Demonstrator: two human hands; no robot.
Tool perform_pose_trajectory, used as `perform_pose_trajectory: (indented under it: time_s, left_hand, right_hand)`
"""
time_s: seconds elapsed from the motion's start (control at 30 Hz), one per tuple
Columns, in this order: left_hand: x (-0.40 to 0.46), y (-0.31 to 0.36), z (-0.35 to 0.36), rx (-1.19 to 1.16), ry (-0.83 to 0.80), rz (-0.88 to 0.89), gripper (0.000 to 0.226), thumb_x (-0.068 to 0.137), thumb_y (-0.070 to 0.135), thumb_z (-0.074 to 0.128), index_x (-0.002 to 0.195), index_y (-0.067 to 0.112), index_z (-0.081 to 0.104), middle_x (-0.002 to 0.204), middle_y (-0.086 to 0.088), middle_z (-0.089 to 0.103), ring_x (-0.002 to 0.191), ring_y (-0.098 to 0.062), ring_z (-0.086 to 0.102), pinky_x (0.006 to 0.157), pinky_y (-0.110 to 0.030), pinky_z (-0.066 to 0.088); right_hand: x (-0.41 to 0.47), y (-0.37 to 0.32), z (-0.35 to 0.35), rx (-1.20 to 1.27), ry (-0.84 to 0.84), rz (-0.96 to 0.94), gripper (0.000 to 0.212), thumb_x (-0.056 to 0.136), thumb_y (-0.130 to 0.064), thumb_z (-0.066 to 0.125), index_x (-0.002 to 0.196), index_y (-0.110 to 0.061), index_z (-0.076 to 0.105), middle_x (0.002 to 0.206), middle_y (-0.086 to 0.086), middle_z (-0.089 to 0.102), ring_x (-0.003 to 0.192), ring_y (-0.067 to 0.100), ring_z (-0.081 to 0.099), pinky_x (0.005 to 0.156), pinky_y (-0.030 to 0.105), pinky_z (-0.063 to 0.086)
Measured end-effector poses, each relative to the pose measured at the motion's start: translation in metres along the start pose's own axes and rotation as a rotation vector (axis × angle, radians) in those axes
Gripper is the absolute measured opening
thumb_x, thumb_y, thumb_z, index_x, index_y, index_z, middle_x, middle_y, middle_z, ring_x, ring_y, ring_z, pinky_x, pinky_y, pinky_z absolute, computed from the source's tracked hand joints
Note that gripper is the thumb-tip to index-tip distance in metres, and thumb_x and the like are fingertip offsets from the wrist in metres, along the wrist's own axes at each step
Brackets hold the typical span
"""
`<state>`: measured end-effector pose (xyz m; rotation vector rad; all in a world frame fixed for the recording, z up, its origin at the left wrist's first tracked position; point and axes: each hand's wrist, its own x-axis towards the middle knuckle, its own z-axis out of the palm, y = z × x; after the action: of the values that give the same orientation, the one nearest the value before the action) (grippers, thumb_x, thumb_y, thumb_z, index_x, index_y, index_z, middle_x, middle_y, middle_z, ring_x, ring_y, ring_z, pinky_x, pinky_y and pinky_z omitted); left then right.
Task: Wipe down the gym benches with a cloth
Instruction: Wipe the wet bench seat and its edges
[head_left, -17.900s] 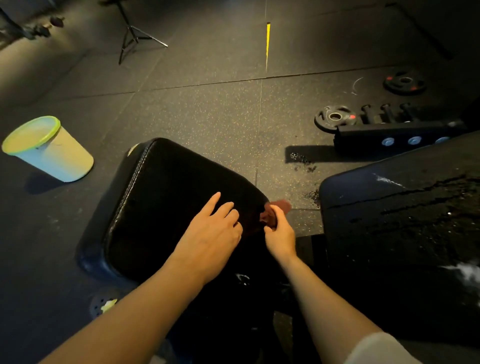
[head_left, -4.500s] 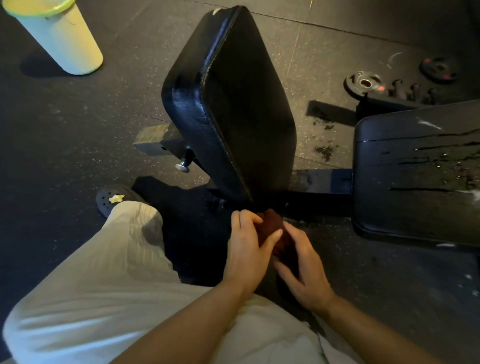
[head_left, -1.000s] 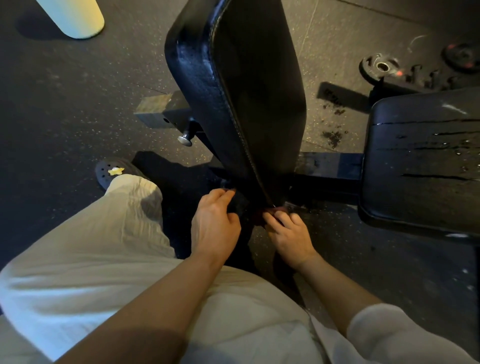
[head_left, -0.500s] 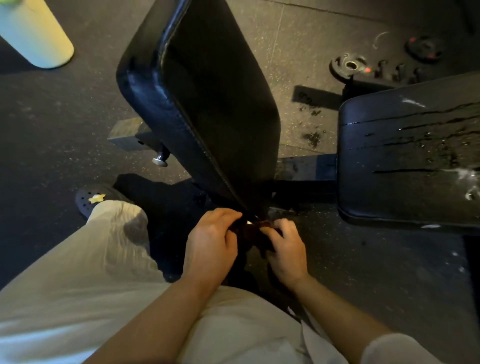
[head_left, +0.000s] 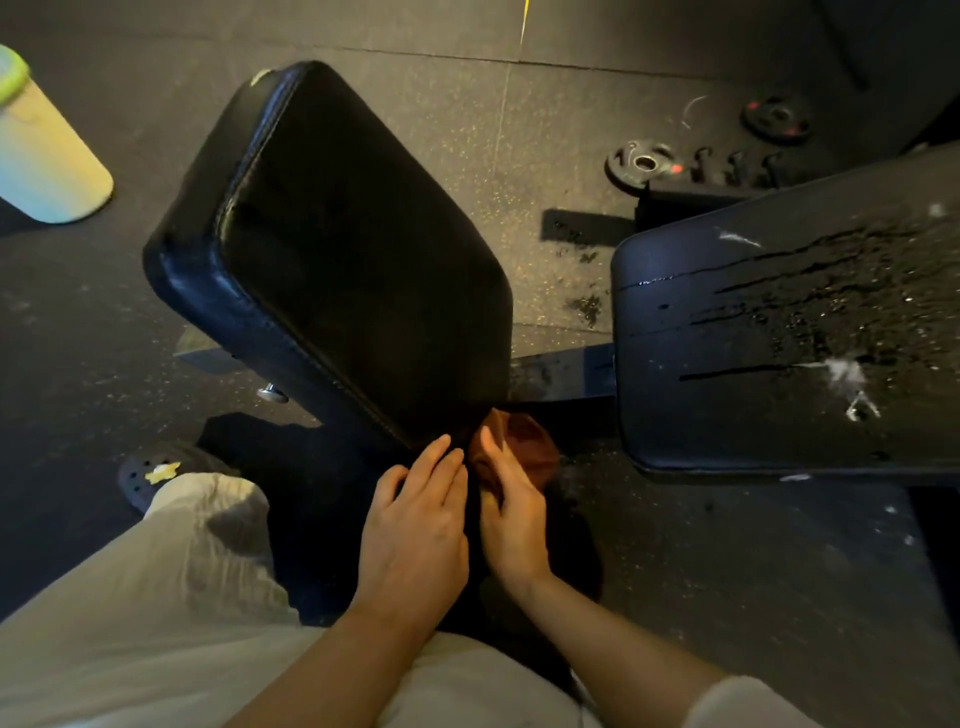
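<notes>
- The tilted black bench pad (head_left: 358, 249) is the landmark; the reddish-brown cloth (head_left: 524, 441) sits bunched at its near corner, probably to reach the edge and seam there.
- The right hand (head_left: 511, 514) grips the cloth from below, fingers curled round it.
- The left hand (head_left: 415, 530) rests beside it, fingers straight, seemingly bracing against that corner and holding nothing.
- Right of the pad, a second bench pad (head_left: 779, 338) is streaked with liquid, likely wetted for wiping next.

Green-rimmed bucket (head_left: 44, 150), seemingly weight plates (head_left: 642, 165)
</notes>
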<state>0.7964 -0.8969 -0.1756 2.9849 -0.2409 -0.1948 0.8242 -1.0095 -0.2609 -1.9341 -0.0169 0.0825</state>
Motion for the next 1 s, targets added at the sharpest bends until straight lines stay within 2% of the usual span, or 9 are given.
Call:
perform_pose_trajectory:
  time_s: [0.13, 0.23, 0.4, 0.57, 0.7, 0.77, 0.83, 0.9, 1.0]
  left_hand:
    - [0.003, 0.005, -0.006, 0.034, -0.091, -0.047, 0.055, 0.063, 0.026, 0.074, 0.116, 0.010, 0.069, 0.130, -0.003, 0.061, 0.132, -0.019, 0.047, 0.095, -0.044, 0.045]
    - [0.006, 0.009, -0.008, 0.077, -0.121, -0.069, 0.057, 0.080, 0.029, 0.060, 0.135, 0.015, 0.055, 0.148, 0.001, 0.043, 0.143, -0.015, 0.026, 0.106, -0.041, 0.029]
    - [0.009, 0.008, -0.005, 0.055, -0.068, -0.090, 0.049, 0.061, 0.023, 0.075, 0.108, 0.011, 0.072, 0.121, -0.004, 0.065, 0.125, -0.021, 0.052, 0.092, -0.040, 0.032]
    - [0.010, 0.013, -0.008, 0.134, -0.120, -0.087, 0.056, 0.073, 0.030, 0.069, 0.126, 0.013, 0.062, 0.136, -0.001, 0.055, 0.135, -0.018, 0.041, 0.098, -0.039, 0.031]
    - [0.016, 0.011, -0.013, 0.099, -0.092, -0.088, 0.057, 0.060, 0.024, 0.077, 0.114, 0.008, 0.069, 0.123, -0.006, 0.064, 0.124, -0.021, 0.053, 0.092, -0.039, 0.030]
    - [0.020, 0.014, -0.022, 0.120, -0.094, -0.099, 0.056, 0.069, 0.028, 0.068, 0.122, 0.009, 0.065, 0.130, -0.004, 0.060, 0.131, -0.019, 0.044, 0.096, -0.038, 0.027]
    - [0.027, 0.019, -0.029, 0.186, -0.128, -0.055, 0.058, 0.088, 0.032, 0.049, 0.142, 0.012, 0.044, 0.150, -0.003, 0.036, 0.145, -0.019, 0.018, 0.107, -0.038, 0.016]
    - [0.038, 0.023, -0.040, 0.229, -0.128, 0.006, 0.058, 0.096, 0.032, 0.042, 0.148, 0.012, 0.027, 0.157, -0.005, 0.017, 0.147, -0.021, -0.001, 0.113, -0.041, 0.007]
    - [0.051, 0.030, -0.060, 0.327, -0.150, 0.060, 0.057, 0.097, 0.026, 0.043, 0.148, 0.007, 0.025, 0.158, -0.011, 0.009, 0.147, -0.027, -0.008, 0.116, -0.044, 0.001]
  right_hand:
    - [0.005, 0.004, -0.001, 0.059, -0.086, 0.032, 0.070, 0.092, 0.006, 0.052, 0.138, -0.043, 0.034, 0.151, -0.003, 0.038, 0.140, 0.006, 0.033, 0.115, 0.033, 0.032]
    - [0.023, 0.006, 0.000, 0.029, -0.010, 0.163, 0.064, 0.095, 0.001, 0.051, 0.137, -0.043, 0.030, 0.146, 0.000, 0.046, 0.136, 0.010, 0.041, 0.112, 0.036, 0.037]
    - [-0.006, 0.002, 0.008, 0.067, -0.040, 0.096, 0.063, 0.092, 0.000, 0.057, 0.143, -0.031, 0.036, 0.147, 0.002, 0.044, 0.138, 0.013, 0.038, 0.113, 0.036, 0.036]
    - [0.041, 0.006, -0.005, 0.129, -0.042, 0.225, 0.066, 0.092, 0.006, 0.052, 0.145, -0.030, 0.035, 0.147, 0.002, 0.042, 0.138, 0.015, 0.037, 0.112, 0.028, 0.033]
    - [0.026, -0.012, -0.003, 0.120, -0.031, 0.207, 0.063, 0.089, 0.006, 0.056, 0.141, -0.026, 0.042, 0.141, 0.002, 0.049, 0.133, 0.013, 0.044, 0.112, 0.030, 0.037]
    - [0.006, -0.022, -0.005, 0.137, -0.079, 0.098, 0.060, 0.087, 0.002, 0.062, 0.138, -0.025, 0.045, 0.137, -0.001, 0.053, 0.128, 0.008, 0.048, 0.110, 0.028, 0.039]
    - [0.023, -0.015, -0.007, 0.128, -0.068, 0.058, 0.060, 0.087, 0.003, 0.062, 0.139, -0.025, 0.046, 0.136, -0.001, 0.054, 0.128, 0.008, 0.049, 0.109, 0.032, 0.040]
    - [0.061, -0.010, -0.006, 0.146, -0.054, 0.124, 0.064, 0.089, 0.006, 0.055, 0.142, -0.028, 0.044, 0.138, 0.001, 0.053, 0.130, 0.011, 0.047, 0.110, 0.038, 0.040]
    - [0.100, -0.015, -0.011, 0.210, -0.071, 0.209, 0.064, 0.092, 0.005, 0.050, 0.144, -0.030, 0.039, 0.142, 0.003, 0.050, 0.132, 0.014, 0.045, 0.113, 0.039, 0.036]
